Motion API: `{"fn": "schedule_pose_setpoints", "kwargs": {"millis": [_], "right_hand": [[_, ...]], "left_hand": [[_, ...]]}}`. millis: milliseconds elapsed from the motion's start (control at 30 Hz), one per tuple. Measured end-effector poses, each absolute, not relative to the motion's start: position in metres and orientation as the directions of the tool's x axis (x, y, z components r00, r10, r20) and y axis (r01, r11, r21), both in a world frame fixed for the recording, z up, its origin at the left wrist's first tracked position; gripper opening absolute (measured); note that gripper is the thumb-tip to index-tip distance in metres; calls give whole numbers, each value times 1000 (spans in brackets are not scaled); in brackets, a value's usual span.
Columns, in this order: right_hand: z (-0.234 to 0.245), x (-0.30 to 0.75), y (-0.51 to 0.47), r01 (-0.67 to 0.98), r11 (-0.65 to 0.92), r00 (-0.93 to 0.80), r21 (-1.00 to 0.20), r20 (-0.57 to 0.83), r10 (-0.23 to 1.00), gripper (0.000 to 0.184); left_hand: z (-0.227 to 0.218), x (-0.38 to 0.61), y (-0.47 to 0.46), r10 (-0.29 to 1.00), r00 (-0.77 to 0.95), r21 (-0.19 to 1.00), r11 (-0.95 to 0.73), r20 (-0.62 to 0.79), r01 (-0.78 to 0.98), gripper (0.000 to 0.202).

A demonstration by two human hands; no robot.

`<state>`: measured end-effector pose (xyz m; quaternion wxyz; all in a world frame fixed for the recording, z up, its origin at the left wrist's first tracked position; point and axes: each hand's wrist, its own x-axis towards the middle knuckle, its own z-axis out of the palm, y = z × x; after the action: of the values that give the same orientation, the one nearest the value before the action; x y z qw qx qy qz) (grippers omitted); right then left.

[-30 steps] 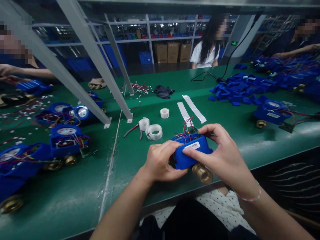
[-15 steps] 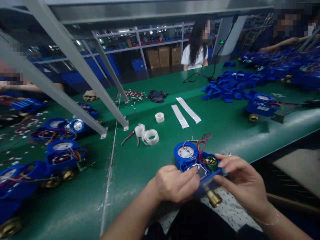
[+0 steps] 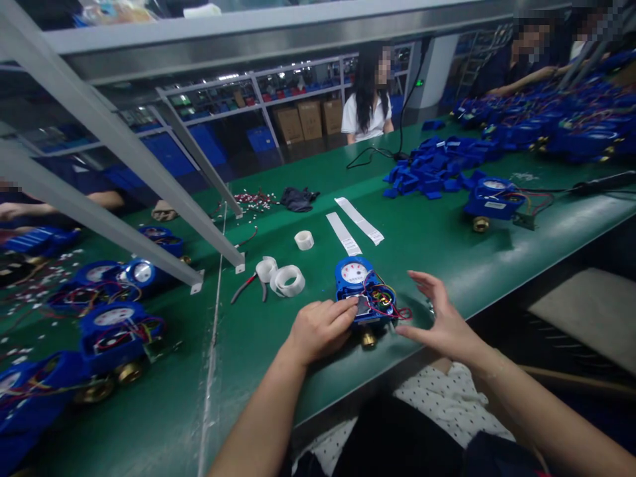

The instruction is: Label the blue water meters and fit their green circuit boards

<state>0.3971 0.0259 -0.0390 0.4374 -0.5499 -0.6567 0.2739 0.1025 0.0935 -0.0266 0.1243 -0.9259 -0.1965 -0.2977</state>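
A blue water meter (image 3: 354, 273) with a round white dial, loose wires and a brass fitting rests on the green bench in front of me. My left hand (image 3: 322, 326) is closed on its left side, fingertips over the dark square part (image 3: 364, 305) in the open housing; its thumb is hidden. To the right of the meter, my right hand (image 3: 442, 318) is open, thumb and fingers spread, with nothing between them. Red and black wires (image 3: 403, 314) stick out from the housing towards that hand.
Rolls of white tape (image 3: 288, 281), pliers (image 3: 248, 286) and label strips (image 3: 358, 220) lie beyond the meter. More meters (image 3: 112, 321) stand left, behind slanted metal posts (image 3: 218, 232). Blue plastic parts (image 3: 427, 169) are heaped at back right, near another meter (image 3: 494, 199). People sit around the bench.
The meter has moved forward onto the bench and turned, its brass fitting now facing me. My right hand has let go and moved off to the right; the left stays on the meter.
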Motion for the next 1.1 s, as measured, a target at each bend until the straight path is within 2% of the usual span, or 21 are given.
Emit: {"fn": "schedule_pose_setpoints", "kwargs": {"millis": [67, 167, 333, 433, 567, 667, 767, 867, 933, 1000, 1033, 1100], "right_hand": [[-34, 401, 39, 448, 210, -237, -869, 111, 965, 112], [-28, 402, 53, 426, 215, -404, -879, 28, 914, 113], [-9, 408, 46, 554, 274, -275, -786, 138, 952, 98], [11, 412, 30, 710, 307, -176, -633, 263, 949, 95], [36, 408, 13, 839, 346, -172, -420, 398, 901, 95], [45, 400, 7, 866, 350, -182, -358, 426, 886, 94], [49, 392, 5, 869, 355, -184, -345, 441, 878, 95], [50, 387, 5, 852, 298, -116, -431, 399, 910, 101], [49, 386, 8, 747, 182, -31, -639, 240, 970, 104], [45, 388, 13, 475, -9, -35, -880, -29, 999, 91], [42, 390, 17, 299, -127, -80, -946, -157, 984, 80], [34, 393, 24, -16, -337, -176, -941, -329, 928, 62]], "left_hand": [[-29, 102, 95, 299, 742, -70, -904, 600, 421, 30], [-32, 102, 97, 315, 735, -8, -917, 601, 400, 34], [-34, 101, 97, 360, 717, 89, -918, 597, 386, 42], [-34, 101, 97, 380, 716, 122, -914, 586, 386, 45], [-31, 101, 96, 374, 729, 129, -920, 574, 371, 48], [-28, 102, 95, 365, 727, 117, -922, 582, 369, 44], [-25, 103, 94, 360, 727, 106, -923, 585, 371, 43], [-26, 104, 95, 358, 729, 102, -923, 583, 371, 42], [-27, 103, 95, 363, 730, 100, -920, 579, 379, 42], [-28, 103, 95, 368, 729, 90, -916, 577, 391, 41], [-28, 102, 95, 367, 729, 84, -915, 578, 395, 42], [-29, 102, 95, 365, 728, 78, -915, 580, 396, 41]]}}
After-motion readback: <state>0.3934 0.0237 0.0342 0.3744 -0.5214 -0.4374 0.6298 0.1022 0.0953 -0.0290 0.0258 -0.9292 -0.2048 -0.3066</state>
